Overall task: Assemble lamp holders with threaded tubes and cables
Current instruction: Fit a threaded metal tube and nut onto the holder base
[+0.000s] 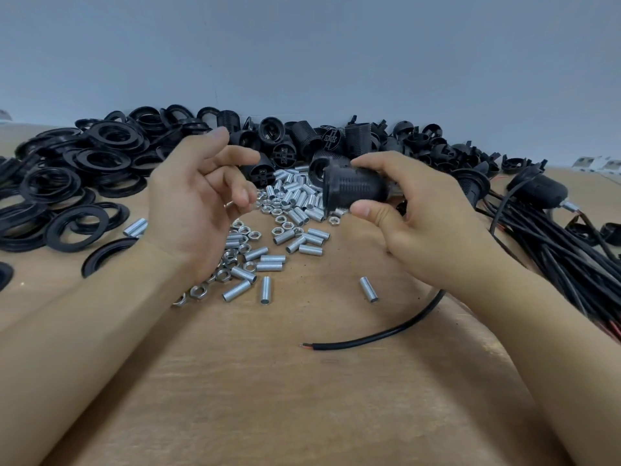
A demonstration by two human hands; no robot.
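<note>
My right hand (416, 216) grips a black ribbed lamp holder (353, 190) above the table, its flanged end pointing left. A black cable (386, 334) runs out from under that hand and lies on the table, its stripped end near the middle. My left hand (198, 200) hovers to the left of the holder, fingers loosely curled and holding nothing that I can see. Under and between both hands lies a heap of silver threaded tubes (302, 200) and hex nuts (242, 230).
Black threaded rings (80, 183) are heaped at the left. Loose black lamp holder parts (336, 139) are piled along the back wall. At the right lies a bundle of black cables (571, 257) with assembled holders (541, 190). The wooden table (268, 398) stretches toward me.
</note>
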